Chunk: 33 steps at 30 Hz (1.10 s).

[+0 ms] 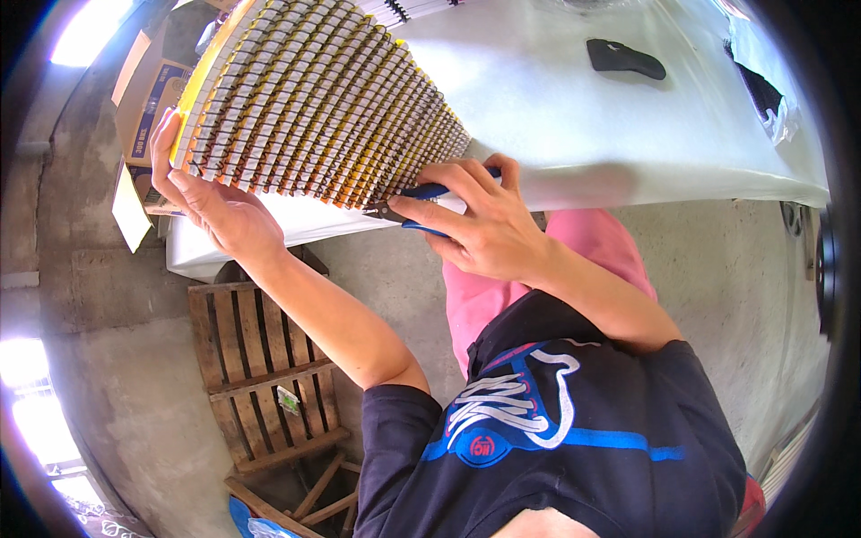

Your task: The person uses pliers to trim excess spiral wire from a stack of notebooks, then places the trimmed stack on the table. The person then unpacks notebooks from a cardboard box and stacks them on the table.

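A thick stack of what look like spiral-bound notebooks (314, 99), with white and yellow edges and rows of dark wire coils, is tilted over the near left part of the table. My left hand (215, 202) grips the stack's lower left corner, thumb at the front and fingers behind its yellow side. In my right hand (484, 211) is a pair of blue-handled pliers (426, 191), fingers wrapped round the handles. The pliers' dark jaws are at the stack's lower right edge, by the coil ends. Whether they bite on a wire is too small to tell.
A white sheet covers the table (547, 117). On it lies a black flat piece (625, 59), with clear plastic wrap (782, 121) at the far right. An open cardboard box (152, 108) stands left of the stack. Below is a wooden slatted chair (269, 368).
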Available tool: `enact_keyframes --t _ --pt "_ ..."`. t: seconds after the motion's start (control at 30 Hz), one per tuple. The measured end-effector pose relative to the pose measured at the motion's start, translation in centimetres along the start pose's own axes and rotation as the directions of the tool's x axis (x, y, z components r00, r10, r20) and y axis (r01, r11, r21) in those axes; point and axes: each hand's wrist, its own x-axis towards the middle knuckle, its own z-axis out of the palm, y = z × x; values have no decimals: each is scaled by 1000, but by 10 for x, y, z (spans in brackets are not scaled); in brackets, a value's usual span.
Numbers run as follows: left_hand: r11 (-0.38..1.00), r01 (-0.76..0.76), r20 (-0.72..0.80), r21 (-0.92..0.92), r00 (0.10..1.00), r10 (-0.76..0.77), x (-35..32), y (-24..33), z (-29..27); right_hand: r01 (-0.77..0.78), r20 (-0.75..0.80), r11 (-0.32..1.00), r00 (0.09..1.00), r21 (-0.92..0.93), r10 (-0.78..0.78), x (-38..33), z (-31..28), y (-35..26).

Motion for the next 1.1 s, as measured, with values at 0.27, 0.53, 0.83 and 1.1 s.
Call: enact_keyframes --t 0.27,0.53,0.83,1.1 --pt "999 37 -22 -12 999 -37 -2 1 1 -570 500 322 820 756 278 7 -11 -10" --pt "999 47 -7 -10 999 -47 0 4 2 -80 -25 993 996 81 83 -11 0 1" --pt "1000 6 -67 5 998 -6 1 -3 1 9 -29 999 1000 33 -8 -5 8 3" --pt "999 39 -30 30 999 -38 1 2 1 5 -34 1000 999 -2 -5 -5 4 4"
